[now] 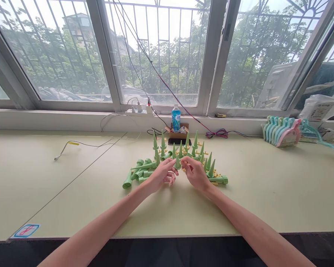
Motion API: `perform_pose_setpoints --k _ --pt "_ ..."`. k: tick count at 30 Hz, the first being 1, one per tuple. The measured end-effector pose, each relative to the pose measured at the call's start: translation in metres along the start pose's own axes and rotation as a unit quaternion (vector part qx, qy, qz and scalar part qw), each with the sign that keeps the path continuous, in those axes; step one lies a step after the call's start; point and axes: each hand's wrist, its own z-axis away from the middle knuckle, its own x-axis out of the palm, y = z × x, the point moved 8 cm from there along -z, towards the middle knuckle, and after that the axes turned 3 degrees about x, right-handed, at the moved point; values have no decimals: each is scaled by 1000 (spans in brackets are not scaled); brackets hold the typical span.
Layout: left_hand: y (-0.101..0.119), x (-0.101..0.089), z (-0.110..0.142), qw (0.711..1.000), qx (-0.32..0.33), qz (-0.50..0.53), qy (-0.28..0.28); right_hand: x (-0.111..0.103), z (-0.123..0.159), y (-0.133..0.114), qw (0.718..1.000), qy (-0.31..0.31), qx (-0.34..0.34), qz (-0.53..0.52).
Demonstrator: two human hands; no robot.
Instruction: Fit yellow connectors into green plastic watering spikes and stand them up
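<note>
A green plastic cone-shaped spike (177, 163) is in the fingers of my left hand (163, 174), its tip pointing up. Close against its right side, my right hand (194, 171) has thumb and forefinger pinched together; whatever they hold is too small or hidden to name. Behind my hands stand several more green spikes (195, 141), tips up, with small yellow pieces (206, 153) at some of them. To the left, a loose heap of green spikes (140, 170) lies on its side. One more lying spike (219, 180) is just right of my right hand.
A blue-labelled bottle (176, 118) stands by a small cardboard box (179, 134), with a dark phone-like slab (179, 141) in front. Coiled cable (218, 133) lies behind on the right, near pastel hanger-like items (281, 131). A thin white cable (83, 144) crosses the table's left side.
</note>
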Motion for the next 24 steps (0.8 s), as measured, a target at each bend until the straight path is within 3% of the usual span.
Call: perform_pose_setpoints --k 6,13,24 --pt "6 0 2 1000 13 -22 5 -1 -1 0 1000 6 4 -12" --pt "17 1 5 991 78 -101 33 -2 0 1 1000 8 16 -7" --pt "32 1 11 943 203 -246 89 -4 -1 -2 999 37 5 -5"
